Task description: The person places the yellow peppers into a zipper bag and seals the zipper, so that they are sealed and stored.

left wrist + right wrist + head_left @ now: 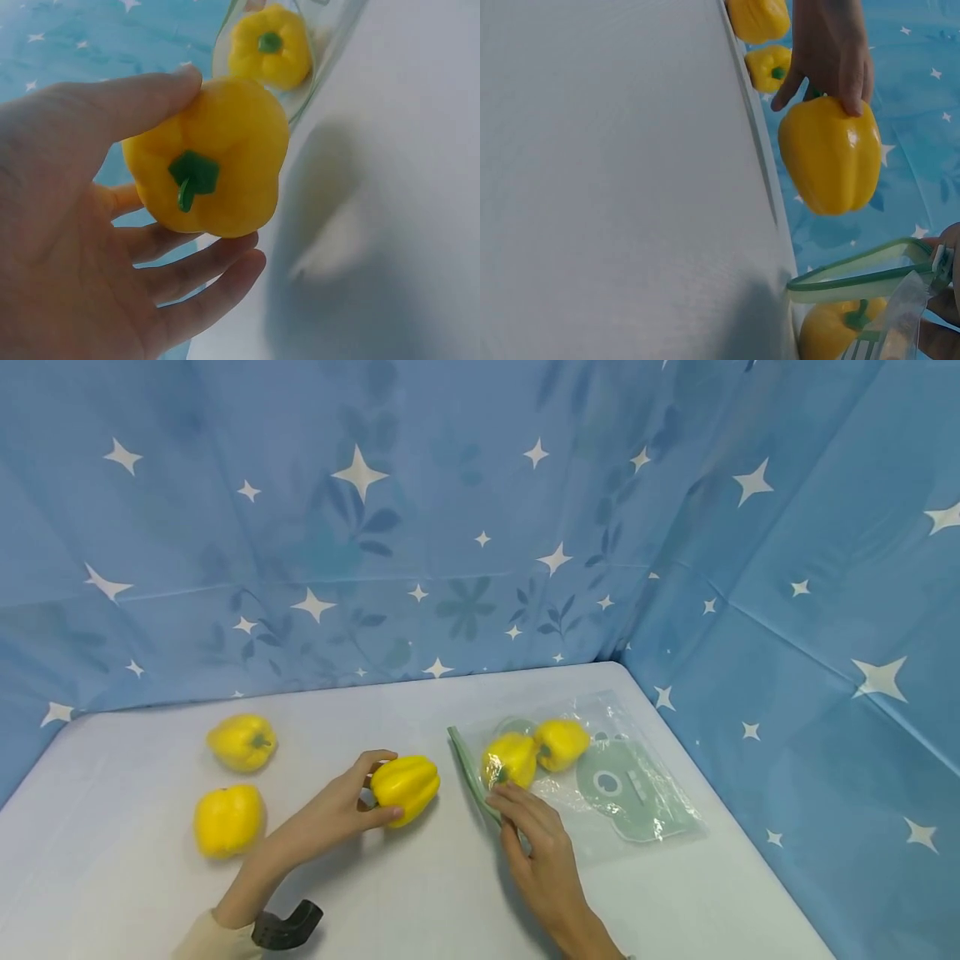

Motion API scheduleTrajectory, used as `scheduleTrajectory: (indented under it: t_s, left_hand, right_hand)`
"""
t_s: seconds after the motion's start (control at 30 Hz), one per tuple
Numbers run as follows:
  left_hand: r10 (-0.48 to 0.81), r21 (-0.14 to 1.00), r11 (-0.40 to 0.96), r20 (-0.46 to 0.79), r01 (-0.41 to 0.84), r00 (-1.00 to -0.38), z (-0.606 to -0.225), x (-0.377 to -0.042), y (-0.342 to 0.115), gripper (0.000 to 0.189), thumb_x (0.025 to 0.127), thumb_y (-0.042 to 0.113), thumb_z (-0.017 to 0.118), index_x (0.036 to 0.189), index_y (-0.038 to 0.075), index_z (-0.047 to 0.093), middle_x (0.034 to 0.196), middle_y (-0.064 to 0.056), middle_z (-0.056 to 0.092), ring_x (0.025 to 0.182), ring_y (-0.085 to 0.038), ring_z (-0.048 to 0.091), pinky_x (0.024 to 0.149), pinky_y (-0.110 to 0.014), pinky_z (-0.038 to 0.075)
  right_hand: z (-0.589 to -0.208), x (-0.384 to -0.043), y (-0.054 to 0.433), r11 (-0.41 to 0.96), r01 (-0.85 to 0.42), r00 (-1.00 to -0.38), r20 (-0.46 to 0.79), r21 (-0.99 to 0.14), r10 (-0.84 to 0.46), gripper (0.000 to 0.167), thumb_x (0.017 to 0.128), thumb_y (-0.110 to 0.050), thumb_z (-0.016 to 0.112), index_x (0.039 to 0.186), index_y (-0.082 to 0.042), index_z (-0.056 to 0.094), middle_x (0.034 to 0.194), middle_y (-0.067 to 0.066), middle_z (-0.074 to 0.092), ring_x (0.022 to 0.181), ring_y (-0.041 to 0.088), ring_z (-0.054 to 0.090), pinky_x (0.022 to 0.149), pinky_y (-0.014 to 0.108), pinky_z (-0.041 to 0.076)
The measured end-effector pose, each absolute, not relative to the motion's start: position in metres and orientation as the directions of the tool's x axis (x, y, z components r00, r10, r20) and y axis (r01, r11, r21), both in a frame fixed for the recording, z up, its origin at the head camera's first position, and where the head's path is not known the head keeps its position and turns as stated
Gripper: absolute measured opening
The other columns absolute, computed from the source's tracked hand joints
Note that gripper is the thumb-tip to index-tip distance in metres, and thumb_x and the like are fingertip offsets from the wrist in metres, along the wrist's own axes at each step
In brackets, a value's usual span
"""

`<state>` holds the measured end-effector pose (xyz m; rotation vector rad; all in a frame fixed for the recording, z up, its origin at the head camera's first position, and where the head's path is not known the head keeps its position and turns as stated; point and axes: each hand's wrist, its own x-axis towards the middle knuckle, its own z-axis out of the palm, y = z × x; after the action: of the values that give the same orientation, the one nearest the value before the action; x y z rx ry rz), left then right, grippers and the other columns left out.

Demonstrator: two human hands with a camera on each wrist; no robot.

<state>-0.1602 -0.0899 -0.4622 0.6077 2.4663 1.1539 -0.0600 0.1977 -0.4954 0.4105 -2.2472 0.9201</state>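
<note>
My left hand [348, 806] grips a yellow bell pepper [406, 787] between thumb and fingers, just left of the bag's mouth. In the left wrist view the pepper's green stem [193, 176] faces the palm, and a shadow lies on the table beside it. My right hand [543, 856] pinches the green-edged mouth [468, 768] of a clear zip bag [652, 814], spreading it into a gap. Inside the bag lie two more yellow bell peppers, a nearer one [506, 756] and a farther one [564, 743]. Fingers at the slider [941, 262] show in the right wrist view.
Two loose yellow bell peppers, one farther back [243, 742] and one nearer [228, 821], sit at the left of the white table [405, 893]. Blue star-patterned curtains [450, 527] hang behind and to the right. A black band [287, 927] is on the left wrist.
</note>
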Motion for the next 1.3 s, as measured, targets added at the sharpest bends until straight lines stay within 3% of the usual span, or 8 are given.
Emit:
scheduleTrajectory:
  t_s: [0.23,0.47,0.77,1.07,1.3]
  left_hand:
    - [0.538,0.794,0.543,-0.078,0.274,-0.840,-0.467,-0.160,-0.075,0.079,0.093,0.048,0.077,0.156,0.022,0.037,0.142,-0.008,0.059,0.109,-0.018,0.058,0.084,-0.032,0.053]
    - [0.546,0.804,0.520,-0.052,0.289,-0.836,-0.469,-0.161,-0.060,0.079,0.093,0.045,0.077,0.157,0.023,0.038,0.149,-0.004,0.055,0.110,-0.017,0.057,0.086,-0.030,0.053]
    - [0.592,0.823,0.470,-0.027,0.318,-0.805,-0.468,-0.158,-0.042,0.079,0.094,0.040,0.078,0.159,0.020,0.038,0.158,-0.002,0.049,0.119,-0.018,0.057,0.094,-0.032,0.055]
    - [0.583,0.828,0.453,0.005,0.330,-0.813,-0.473,-0.154,-0.023,0.079,0.095,0.038,0.078,0.158,0.013,0.037,0.138,-0.006,0.059,0.111,-0.018,0.056,0.084,-0.026,0.052]
    - [0.550,0.849,0.424,0.037,0.316,-0.834,-0.477,-0.150,-0.007,0.079,0.094,0.031,0.080,0.157,0.010,0.038,0.144,-0.007,0.057,0.107,-0.017,0.056,0.082,-0.023,0.054]
  right_hand:
    - [-0.496,-0.061,0.197,0.699,-0.502,-0.733,0.679,-0.510,-0.031,0.038,0.090,0.010,0.068,0.118,-0.014,0.077,0.126,0.007,0.076,0.121,0.033,0.069,0.112,0.036,0.048]
    - [-0.495,-0.061,0.197,0.693,-0.497,-0.741,0.671,-0.522,-0.025,0.038,0.091,0.010,0.067,0.119,-0.015,0.077,0.126,0.007,0.076,0.122,0.033,0.069,0.113,0.035,0.048]
    - [-0.493,-0.061,0.196,0.692,-0.505,-0.731,0.682,-0.515,-0.027,0.037,0.091,0.011,0.067,0.119,-0.012,0.077,0.125,0.006,0.076,0.122,0.031,0.069,0.117,0.025,0.043]
    - [-0.494,-0.061,0.198,0.696,-0.509,-0.733,0.679,-0.506,-0.043,0.038,0.091,0.011,0.067,0.120,-0.013,0.076,0.126,0.006,0.076,0.123,0.030,0.069,0.114,0.030,0.045]
    - [-0.494,-0.060,0.198,0.696,-0.513,-0.731,0.681,-0.501,-0.048,0.037,0.090,0.011,0.068,0.118,-0.012,0.076,0.126,0.006,0.076,0.122,0.032,0.070,0.109,0.039,0.049]
